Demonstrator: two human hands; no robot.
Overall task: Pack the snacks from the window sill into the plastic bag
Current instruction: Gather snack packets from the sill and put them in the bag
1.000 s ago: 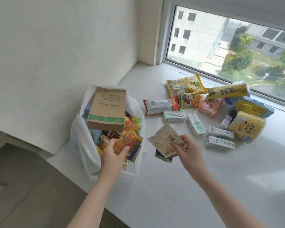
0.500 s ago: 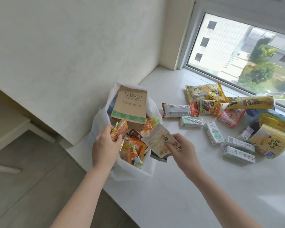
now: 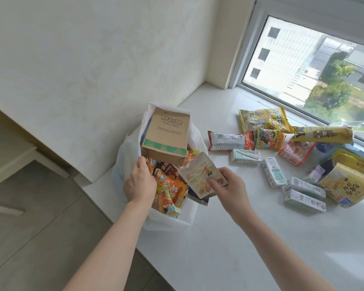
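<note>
right hand [image 3: 229, 186] pinches pale flat snack pouch [image 3: 200, 175] over white plastic bag [image 3: 122, 164] | left hand [image 3: 140, 182] inside bag | brown cardboard box [image 3: 166, 135] in bag

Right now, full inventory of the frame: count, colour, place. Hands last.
bag: 1, white, sill's left edge, open, nearly full
box: 1, brown with green band, upright in bag
orange packets: several, in bag
sachets: at least 2, pale front one, in right hand over bag's rim
cartons: 4 full-size, white-green, plus a smaller purple-white one, mid sill
red-white pack: 1, right of bag
yellow packs: several, by window
pink pack: 1, among them
left hand: inside bag
right hand: fingers pinch sachets
</note>
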